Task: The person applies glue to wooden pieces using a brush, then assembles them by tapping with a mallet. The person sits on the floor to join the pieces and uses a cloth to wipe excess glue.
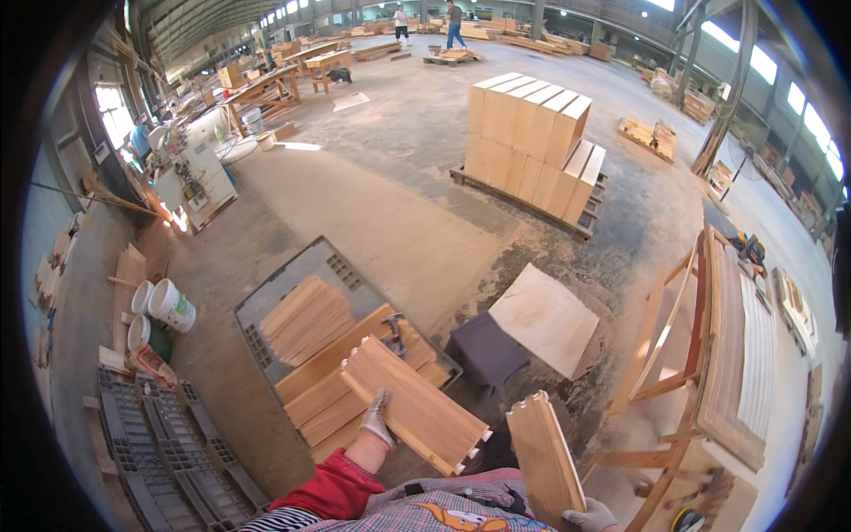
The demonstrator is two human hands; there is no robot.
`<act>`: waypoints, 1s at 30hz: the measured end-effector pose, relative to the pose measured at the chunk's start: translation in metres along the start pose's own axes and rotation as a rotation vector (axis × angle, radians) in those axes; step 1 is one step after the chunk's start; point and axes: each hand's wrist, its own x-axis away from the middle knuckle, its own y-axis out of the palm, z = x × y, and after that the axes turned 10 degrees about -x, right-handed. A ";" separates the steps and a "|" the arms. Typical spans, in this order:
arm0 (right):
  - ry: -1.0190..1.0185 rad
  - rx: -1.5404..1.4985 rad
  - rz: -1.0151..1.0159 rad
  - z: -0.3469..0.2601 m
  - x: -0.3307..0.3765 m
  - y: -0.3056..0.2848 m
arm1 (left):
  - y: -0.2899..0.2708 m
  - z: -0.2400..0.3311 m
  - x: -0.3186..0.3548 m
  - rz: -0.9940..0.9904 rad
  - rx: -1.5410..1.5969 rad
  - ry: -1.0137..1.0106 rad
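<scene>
My left hand [378,418], in a pale glove, grips the lower left edge of a wooden board [412,399] with jointed ends. That board slants in front of me above a stack of boards. At the lower right my gloved right hand [592,517] holds a second, narrower wooden board [542,457] by its near end, tilted up, its far end notched. The two boards are apart. A claw hammer [394,335] lies on the stacked boards [332,381], just beyond the board in my left hand.
The stacked boards and a pile of thin boards [306,321] lie on a grey pallet [257,301]. A dark cloth-covered block [487,350] and a pale sheet [545,319] are ahead. A wooden workbench [709,390] stands right; plastic pallets [164,443] and buckets [171,306] left; stacked wooden boxes [532,133] farther off.
</scene>
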 end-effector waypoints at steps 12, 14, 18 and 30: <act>0.096 0.169 -0.052 -0.212 -0.140 -0.125 | 0.311 -0.001 -0.134 -0.008 -0.144 -0.104; 0.119 0.034 -0.043 -0.223 -0.158 -0.134 | 0.337 0.002 -0.156 -0.028 -0.153 -0.102; 0.196 -0.113 0.023 -0.279 -0.188 -0.143 | 0.404 0.019 -0.188 -0.084 -0.151 -0.097; 0.051 -0.089 0.292 -0.319 -0.386 -0.194 | 0.589 0.040 -0.438 -0.303 -0.269 -0.071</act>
